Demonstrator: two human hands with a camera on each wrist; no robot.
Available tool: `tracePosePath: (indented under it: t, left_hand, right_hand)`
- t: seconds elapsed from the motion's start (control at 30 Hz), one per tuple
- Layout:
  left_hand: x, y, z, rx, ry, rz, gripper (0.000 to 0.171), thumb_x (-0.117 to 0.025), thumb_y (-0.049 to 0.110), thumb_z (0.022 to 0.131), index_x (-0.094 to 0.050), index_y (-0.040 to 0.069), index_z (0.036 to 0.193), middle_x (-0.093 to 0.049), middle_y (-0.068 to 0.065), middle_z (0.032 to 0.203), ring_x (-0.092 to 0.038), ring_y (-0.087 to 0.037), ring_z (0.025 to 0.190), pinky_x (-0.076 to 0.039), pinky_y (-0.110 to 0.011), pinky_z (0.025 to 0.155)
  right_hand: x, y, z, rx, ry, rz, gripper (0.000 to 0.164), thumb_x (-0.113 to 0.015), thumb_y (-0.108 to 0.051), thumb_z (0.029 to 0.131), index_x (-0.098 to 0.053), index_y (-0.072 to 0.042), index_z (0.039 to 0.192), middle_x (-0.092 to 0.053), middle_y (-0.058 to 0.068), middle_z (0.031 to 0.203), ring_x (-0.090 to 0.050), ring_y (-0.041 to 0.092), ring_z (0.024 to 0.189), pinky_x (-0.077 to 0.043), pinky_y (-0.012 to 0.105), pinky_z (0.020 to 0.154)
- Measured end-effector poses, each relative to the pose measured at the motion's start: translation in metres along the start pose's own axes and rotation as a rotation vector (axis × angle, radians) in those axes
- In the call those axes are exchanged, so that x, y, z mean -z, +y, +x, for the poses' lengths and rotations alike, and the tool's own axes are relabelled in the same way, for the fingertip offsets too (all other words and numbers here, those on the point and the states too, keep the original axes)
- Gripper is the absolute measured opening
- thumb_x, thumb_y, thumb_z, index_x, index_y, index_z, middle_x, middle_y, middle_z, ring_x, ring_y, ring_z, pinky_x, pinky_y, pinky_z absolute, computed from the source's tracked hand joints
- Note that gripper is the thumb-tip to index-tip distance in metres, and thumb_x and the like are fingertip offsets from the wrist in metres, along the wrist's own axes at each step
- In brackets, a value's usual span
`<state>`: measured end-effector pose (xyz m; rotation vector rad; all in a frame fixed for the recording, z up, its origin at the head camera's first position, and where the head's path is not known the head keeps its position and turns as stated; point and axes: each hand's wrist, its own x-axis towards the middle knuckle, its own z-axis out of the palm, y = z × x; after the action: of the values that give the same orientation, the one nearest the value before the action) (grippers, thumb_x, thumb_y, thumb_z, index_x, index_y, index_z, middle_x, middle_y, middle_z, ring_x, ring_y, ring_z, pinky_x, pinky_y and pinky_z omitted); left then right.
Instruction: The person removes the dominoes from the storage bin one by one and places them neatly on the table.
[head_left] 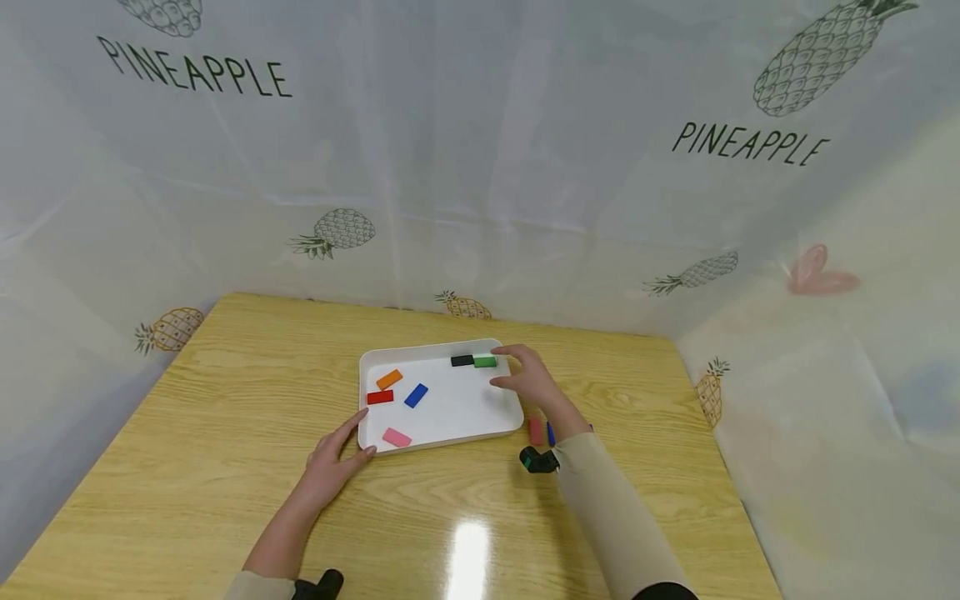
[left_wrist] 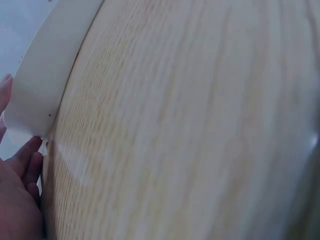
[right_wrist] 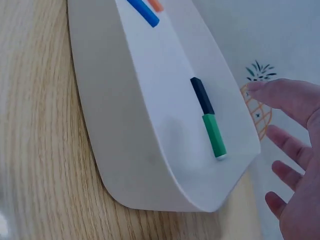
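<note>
A shallow white tray [head_left: 450,421] stands on the wooden table. My left hand [head_left: 327,467] rests at its front left corner, thumb and fingers spread against the outside. Over the tray's right side, my right hand [head_left: 528,379] hovers with thumb and fingers apart, nothing between them. Just left of it, a black block [head_left: 462,361] and a green block [right_wrist: 215,136] lie end to end along the back wall. An orange block [head_left: 389,380], a red block [head_left: 380,397] and a blue block [head_left: 416,396] lie loose farther left. A pink block [head_left: 397,437] is near the front wall.
Beneath my right forearm, another pink block [head_left: 536,432] and a partly hidden blue block [head_left: 551,433] lie on the table [head_left: 420,517]. A curtain printed with pineapples [head_left: 465,167] hangs behind the table and along its sides.
</note>
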<state>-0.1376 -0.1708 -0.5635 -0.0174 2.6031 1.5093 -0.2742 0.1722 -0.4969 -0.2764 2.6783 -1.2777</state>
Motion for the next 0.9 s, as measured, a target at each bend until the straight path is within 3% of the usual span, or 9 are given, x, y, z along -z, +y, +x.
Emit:
tracePosePath:
  t: [0.3,0.5,0.63,0.9]
  left_hand:
    - [-0.002,0.000,0.000,0.031,-0.019,-0.008,0.071,-0.066,0.041,0.092,-0.033,0.024,0.153,-0.030,-0.019,0.155,-0.023,-0.041,0.137,-0.013,-0.065,0.104]
    - [-0.001,-0.001,-0.001,0.027,-0.016,-0.006,0.072,-0.066,0.042,0.092,-0.033,0.023,0.153,-0.030,-0.019,0.155,-0.023,-0.041,0.137,-0.012,-0.063,0.104]
    - [-0.001,0.000,-0.001,0.029,-0.014,-0.006,0.071,-0.066,0.041,0.092,-0.033,0.024,0.153,-0.030,-0.018,0.155,-0.023,-0.041,0.137,-0.012,-0.064,0.104]
    - [0.001,0.002,-0.001,0.043,-0.018,-0.026,0.071,-0.066,0.039,0.093,-0.033,0.024,0.153,-0.028,-0.019,0.155,-0.021,-0.041,0.138,-0.011,-0.064,0.104]
  right_hand:
    - [-0.011,0.013,0.018,-0.022,-0.025,-0.061,0.056,-0.082,-0.019,0.080,-0.062,-0.015,0.132,-0.044,0.011,0.146,-0.028,0.035,0.139,-0.022,0.057,0.111]
    - [-0.018,0.012,0.024,-0.025,-0.046,-0.125,0.068,-0.083,-0.032,0.078,-0.055,-0.021,0.140,-0.036,0.011,0.153,-0.013,0.034,0.146,-0.007,0.065,0.110]
    - [-0.022,0.014,0.028,-0.018,-0.076,-0.194,0.070,-0.084,-0.036,0.077,-0.055,-0.023,0.140,-0.039,0.004,0.152,-0.008,0.032,0.147,-0.004,0.063,0.111]
    - [-0.030,0.017,0.032,0.044,-0.083,-0.357,0.074,-0.087,-0.038,0.072,-0.057,-0.021,0.138,-0.048,0.001,0.145,-0.015,0.034,0.145,-0.002,0.062,0.110]
